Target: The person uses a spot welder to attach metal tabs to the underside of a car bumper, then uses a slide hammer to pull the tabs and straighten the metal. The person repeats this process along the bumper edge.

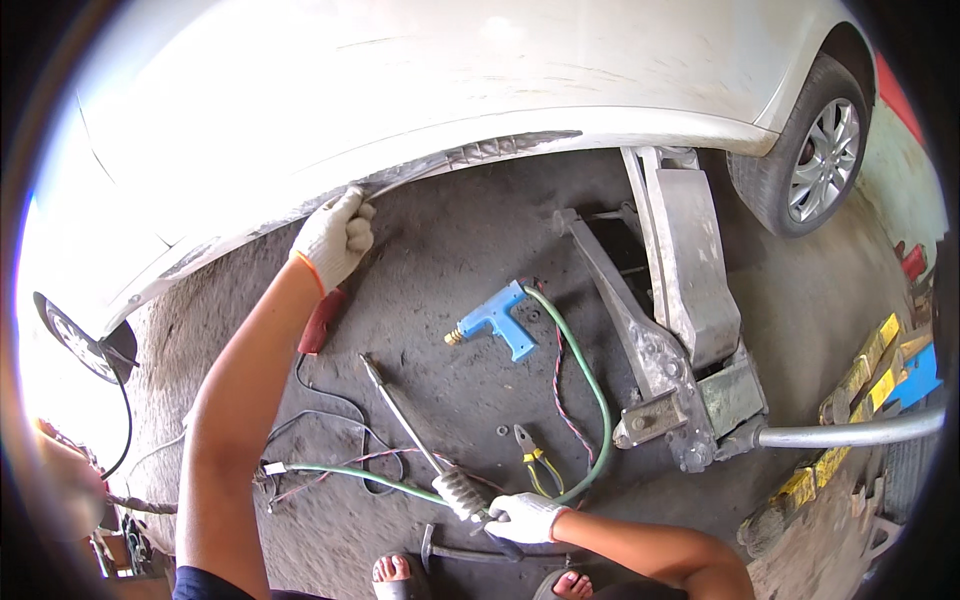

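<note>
My left hand (338, 236), in a white glove with an orange cuff, is closed at the lower edge of a white car's scraped sill (400, 172). A thin pale metal strip or rod (408, 178) runs right from its fingers along the sill; whether it is held is unclear. My gloved right hand (527, 517) is low in front of me, its fingers closed around the grip end of a slide hammer (462, 496). The slide hammer's slim shaft points away to the upper left, above the floor. Past it lies a blue pistol-shaped tool (497, 320) with a brass-coloured tip and green cable.
A grey floor jack (690, 270) reaches under the car, its long handle (850, 432) extending right. Pliers (538, 462), a hammer (470, 553), loose cables (330, 415) and a red tool (321, 322) lie on the floor. Yellow-marked bars (875, 365) stand at right.
</note>
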